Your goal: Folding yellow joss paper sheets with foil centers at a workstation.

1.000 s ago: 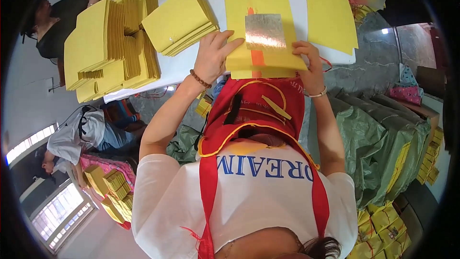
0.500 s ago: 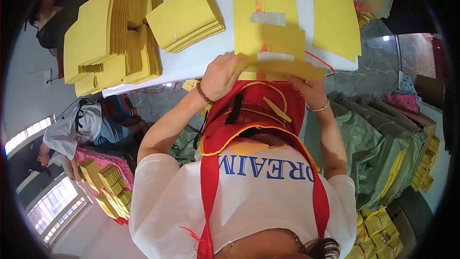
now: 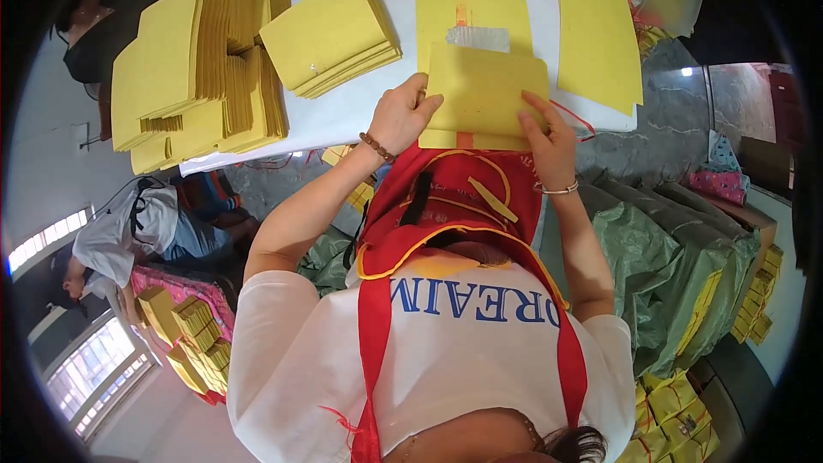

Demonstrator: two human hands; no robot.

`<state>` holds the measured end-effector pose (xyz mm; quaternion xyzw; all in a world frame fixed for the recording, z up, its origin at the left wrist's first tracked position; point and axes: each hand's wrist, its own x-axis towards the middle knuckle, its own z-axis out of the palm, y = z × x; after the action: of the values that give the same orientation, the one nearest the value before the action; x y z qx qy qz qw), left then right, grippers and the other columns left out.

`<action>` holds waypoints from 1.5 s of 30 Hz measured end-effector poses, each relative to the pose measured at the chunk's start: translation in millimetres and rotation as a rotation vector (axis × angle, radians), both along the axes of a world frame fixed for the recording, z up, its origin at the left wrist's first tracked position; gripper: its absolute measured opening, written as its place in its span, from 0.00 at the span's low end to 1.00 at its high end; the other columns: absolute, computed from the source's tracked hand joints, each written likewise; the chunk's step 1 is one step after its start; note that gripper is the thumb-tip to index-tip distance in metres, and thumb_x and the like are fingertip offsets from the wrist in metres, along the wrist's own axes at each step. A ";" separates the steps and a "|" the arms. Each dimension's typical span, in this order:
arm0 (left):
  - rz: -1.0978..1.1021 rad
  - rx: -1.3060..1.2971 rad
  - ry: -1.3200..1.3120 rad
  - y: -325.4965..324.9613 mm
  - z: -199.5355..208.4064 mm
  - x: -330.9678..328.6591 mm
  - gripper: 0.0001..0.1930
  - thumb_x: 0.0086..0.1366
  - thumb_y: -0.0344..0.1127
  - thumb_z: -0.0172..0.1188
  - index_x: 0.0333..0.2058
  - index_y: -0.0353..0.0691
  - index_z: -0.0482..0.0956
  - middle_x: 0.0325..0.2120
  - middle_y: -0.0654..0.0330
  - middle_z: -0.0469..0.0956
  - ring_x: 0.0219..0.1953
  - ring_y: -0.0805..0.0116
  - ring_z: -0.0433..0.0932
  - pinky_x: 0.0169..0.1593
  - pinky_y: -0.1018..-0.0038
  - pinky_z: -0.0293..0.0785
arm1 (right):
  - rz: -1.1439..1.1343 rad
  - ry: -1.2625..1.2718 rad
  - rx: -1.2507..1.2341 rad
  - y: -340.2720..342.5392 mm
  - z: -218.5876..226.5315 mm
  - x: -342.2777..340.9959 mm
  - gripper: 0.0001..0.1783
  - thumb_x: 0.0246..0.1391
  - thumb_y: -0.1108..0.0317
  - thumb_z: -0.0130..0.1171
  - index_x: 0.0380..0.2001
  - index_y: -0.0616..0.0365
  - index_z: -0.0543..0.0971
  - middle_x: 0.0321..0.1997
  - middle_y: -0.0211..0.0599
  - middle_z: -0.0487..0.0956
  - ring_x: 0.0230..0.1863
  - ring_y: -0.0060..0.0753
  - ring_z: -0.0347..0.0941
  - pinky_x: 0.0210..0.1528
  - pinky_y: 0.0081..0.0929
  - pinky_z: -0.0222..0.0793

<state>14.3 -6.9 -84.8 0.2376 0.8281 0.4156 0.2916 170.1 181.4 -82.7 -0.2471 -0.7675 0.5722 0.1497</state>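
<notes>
A yellow paper stack lies flat at the table's near edge, in front of my body. My left hand grips its left edge between thumb and fingers. At its right edge my right hand holds on, the fingers along the side and the thumb near the lower corner. Beneath it lies a larger yellow sheet bearing an orange mark and a shiny grey translucent patch. The held stack covers the lower part of that sheet; a strip shows along the near edge.
Left on the white table stand tall piles of yellow paper and a lower stack. A long yellow sheet lies right. Green-wrapped bundles stand beside me. Another person bends over goods at far left.
The yellow paper stack, seen nearly edge-on before, has tipped flat onto the sheet and covers its lower patch. My right hand has turned, its fingers now along the stack's right edge.
</notes>
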 end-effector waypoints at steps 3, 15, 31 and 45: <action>0.051 0.066 -0.026 2.7 4.1 3.0 0.21 0.57 0.36 0.55 0.48 0.36 0.64 0.12 0.56 0.69 0.17 0.60 0.70 0.23 0.67 0.63 | -0.035 -0.044 0.069 -0.8 -1.0 -4.2 0.17 0.50 0.66 0.57 0.44 0.60 0.76 0.41 0.44 0.78 0.41 0.26 0.73 0.42 0.21 0.67; 0.051 0.128 -0.028 4.9 16.4 5.4 0.30 0.60 0.32 0.54 0.59 0.40 0.51 0.10 0.68 0.64 0.13 0.81 0.59 0.17 0.80 0.57 | -0.030 -0.066 0.080 -1.5 -3.8 -6.5 0.18 0.50 0.70 0.57 0.46 0.60 0.75 0.40 0.34 0.78 0.37 0.17 0.70 0.40 0.16 0.66; -0.371 0.168 0.975 53.8 20.8 26.4 0.25 0.52 0.40 0.61 0.48 0.39 0.69 0.48 0.51 0.66 0.50 0.53 0.63 0.50 0.64 0.61 | -0.094 -0.003 0.045 -6.1 -9.3 -7.6 0.16 0.48 0.68 0.57 0.42 0.60 0.76 0.38 0.47 0.78 0.38 0.35 0.74 0.40 0.25 0.67; -0.438 -0.005 1.000 53.2 3.9 29.6 0.26 0.55 0.45 0.57 0.51 0.42 0.68 0.54 0.52 0.62 0.56 0.53 0.58 0.55 0.60 0.55 | 0.204 -0.153 0.983 -40.0 -20.7 25.9 0.30 0.49 0.54 0.54 0.54 0.54 0.67 0.62 0.39 0.60 0.65 0.42 0.50 0.63 0.56 0.35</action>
<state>43.8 46.3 -81.0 0.5725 0.7980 0.1793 -0.0573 196.1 141.4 -103.4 -0.1123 -0.9751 0.1352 0.1350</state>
